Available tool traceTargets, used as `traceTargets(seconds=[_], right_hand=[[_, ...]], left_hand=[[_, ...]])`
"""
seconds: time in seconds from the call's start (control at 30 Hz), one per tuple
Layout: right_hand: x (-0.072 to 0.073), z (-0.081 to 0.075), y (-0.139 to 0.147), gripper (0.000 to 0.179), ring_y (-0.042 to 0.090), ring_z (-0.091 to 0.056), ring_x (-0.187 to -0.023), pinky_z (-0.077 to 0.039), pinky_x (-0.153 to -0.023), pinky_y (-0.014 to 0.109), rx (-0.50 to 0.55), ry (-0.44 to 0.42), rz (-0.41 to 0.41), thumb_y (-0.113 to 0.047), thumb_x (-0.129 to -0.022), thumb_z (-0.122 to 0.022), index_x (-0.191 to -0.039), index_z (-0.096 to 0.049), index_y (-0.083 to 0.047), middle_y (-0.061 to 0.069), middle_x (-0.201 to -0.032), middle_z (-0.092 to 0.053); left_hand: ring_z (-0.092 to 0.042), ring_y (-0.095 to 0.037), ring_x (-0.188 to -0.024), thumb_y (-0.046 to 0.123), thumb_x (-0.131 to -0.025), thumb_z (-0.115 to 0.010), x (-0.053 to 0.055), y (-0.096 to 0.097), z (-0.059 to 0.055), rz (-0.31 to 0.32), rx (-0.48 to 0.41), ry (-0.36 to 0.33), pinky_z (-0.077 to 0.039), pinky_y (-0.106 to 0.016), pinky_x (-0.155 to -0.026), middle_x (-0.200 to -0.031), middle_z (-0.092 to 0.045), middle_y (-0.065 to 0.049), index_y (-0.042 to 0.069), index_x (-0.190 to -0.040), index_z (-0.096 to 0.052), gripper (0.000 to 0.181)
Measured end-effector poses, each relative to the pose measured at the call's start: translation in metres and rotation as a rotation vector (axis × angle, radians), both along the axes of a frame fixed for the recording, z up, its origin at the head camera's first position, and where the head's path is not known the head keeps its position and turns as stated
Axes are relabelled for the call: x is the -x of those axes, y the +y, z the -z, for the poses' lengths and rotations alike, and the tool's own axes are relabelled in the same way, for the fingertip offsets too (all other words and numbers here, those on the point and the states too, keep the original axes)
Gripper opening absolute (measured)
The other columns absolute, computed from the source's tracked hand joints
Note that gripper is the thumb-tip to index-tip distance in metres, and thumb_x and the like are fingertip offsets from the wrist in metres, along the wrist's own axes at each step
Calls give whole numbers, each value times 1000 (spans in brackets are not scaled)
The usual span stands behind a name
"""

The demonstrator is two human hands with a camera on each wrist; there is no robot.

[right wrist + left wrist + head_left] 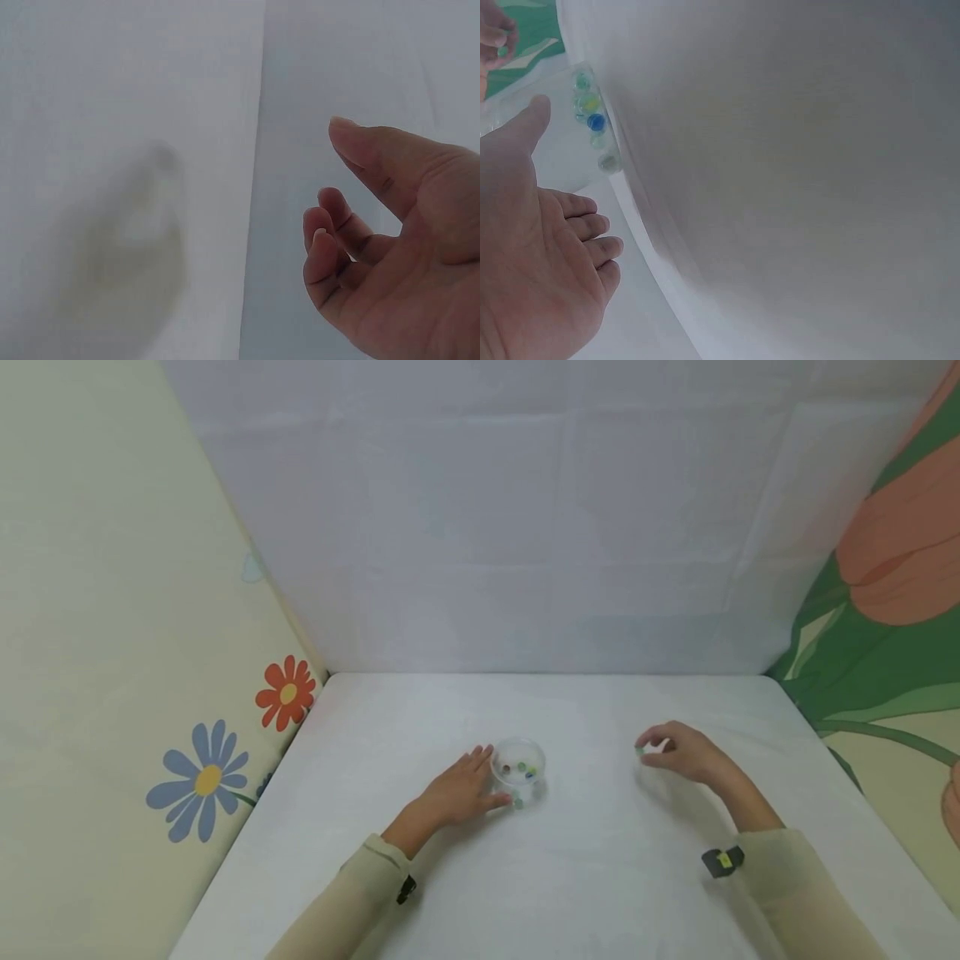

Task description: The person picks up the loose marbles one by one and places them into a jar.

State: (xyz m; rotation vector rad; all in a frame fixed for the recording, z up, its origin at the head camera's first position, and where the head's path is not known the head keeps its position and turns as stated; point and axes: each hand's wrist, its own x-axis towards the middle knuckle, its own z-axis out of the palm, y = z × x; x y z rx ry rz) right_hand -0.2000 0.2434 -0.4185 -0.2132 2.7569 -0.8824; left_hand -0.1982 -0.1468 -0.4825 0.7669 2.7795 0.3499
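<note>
A clear round cup (529, 790) stands on the white table, with several glass marbles (595, 122) in its bottom, among them green, blue and yellowish ones. Beside it my left hand (463, 789) has its fingers extended along the cup's left side and the thumb at the near side. A small green marble (639, 750) is pinched between thumb and fingertip of my right hand (684, 752), which is raised over the table to the right of the cup. In the right wrist view this marble is hidden, and the other fingers curl loosely.
The white-covered table (592, 877) meets a white cloth backdrop (555, 527) at its far edge. Flower-printed walls (206, 781) flank both sides. Each wrist wears a small dark camera mount (723, 862).
</note>
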Motion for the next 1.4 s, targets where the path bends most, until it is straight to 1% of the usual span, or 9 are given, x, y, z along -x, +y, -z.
traceTargets(seconds=[0.2, 0.37, 0.43, 0.6, 0.73, 0.93, 1.03, 1.17, 1.4], right_hand=[[-5, -12, -11, 24, 27, -58, -95, -51, -67, 31, 25, 19, -4, -17, -94, -72, -115, -72, -6, 20, -120, -59], [-8, -19, -16, 24, 29, -58, -97, -51, -68, 32, 25, 37, -11, -16, -94, -72, -115, -71, -5, 22, -120, -58], [-9, -21, -19, 24, 29, -57, -98, -52, -69, 33, 25, 35, 1, -16, -94, -72, -115, -71, -5, 22, -121, -58], [-12, -25, -28, 23, 29, -56, -100, -51, -71, 33, 29, 42, 10, -17, -94, -72, -114, -72, -8, 21, -122, -59], [-14, -29, -36, 22, 29, -56, -100, -51, -72, 34, 31, 61, -2, -17, -94, -72, -114, -72, -10, 21, -122, -59], [-14, -32, -47, 22, 28, -57, -99, -51, -71, 33, 32, 71, -2, -17, -93, -73, -114, -72, -11, 17, -119, -60], [-13, -32, -51, 22, 27, -56, -98, -50, -70, 32, 48, 80, -17, -18, -93, -73, -114, -72, -11, 15, -116, -60], [-11, -32, -58, 21, 25, -56, -96, -49, -70, 32, 72, 97, -50, -17, -93, -74, -113, -73, -10, 16, -115, -60], [-8, -30, -73, 20, 24, -57, -96, -50, -71, 32, 94, 101, -82, -16, -93, -74, -112, -73, -12, 14, -112, -61]], left_hand=[[-15, -29, -156, 64, -99, -48, 1, -1, 1, 2, 3, 2, -15, -41, -128, -168, -17, -14, -2, -160, -19, 94], [-14, -28, -156, 64, -99, -48, 0, 0, -2, 0, 13, 1, -14, -41, -128, -168, -16, -13, -1, -160, -18, 94], [-13, -28, -156, 65, -99, -48, 0, 0, -3, -3, 15, -3, -14, -41, -128, -169, -16, -13, 0, -160, -18, 95], [-13, -28, -156, 64, -99, -48, -1, -1, -4, -8, 4, -12, -14, -41, -128, -169, -16, -12, 0, -161, -18, 94], [-14, -28, -156, 64, -99, -48, -2, -2, -4, -8, -6, -11, -16, -41, -128, -168, -17, -13, -1, -160, -19, 94], [-13, -28, -156, 65, -99, -47, -2, -2, -4, -9, -9, -13, -15, -41, -128, -169, -16, -13, 0, -160, -18, 94], [-13, -28, -156, 65, -99, -47, -2, -2, -3, -10, -3, -11, -15, -41, -128, -169, -16, -12, 0, -160, -18, 95], [-13, -28, -156, 66, -99, -46, -2, -2, -3, -13, 5, -10, -15, -41, -128, -169, -15, -12, 0, -161, -17, 95], [-12, -27, -157, 66, -99, -46, -2, -2, -3, -16, 2, -21, -15, -42, -128, -169, -14, -12, 1, -161, -16, 95]])
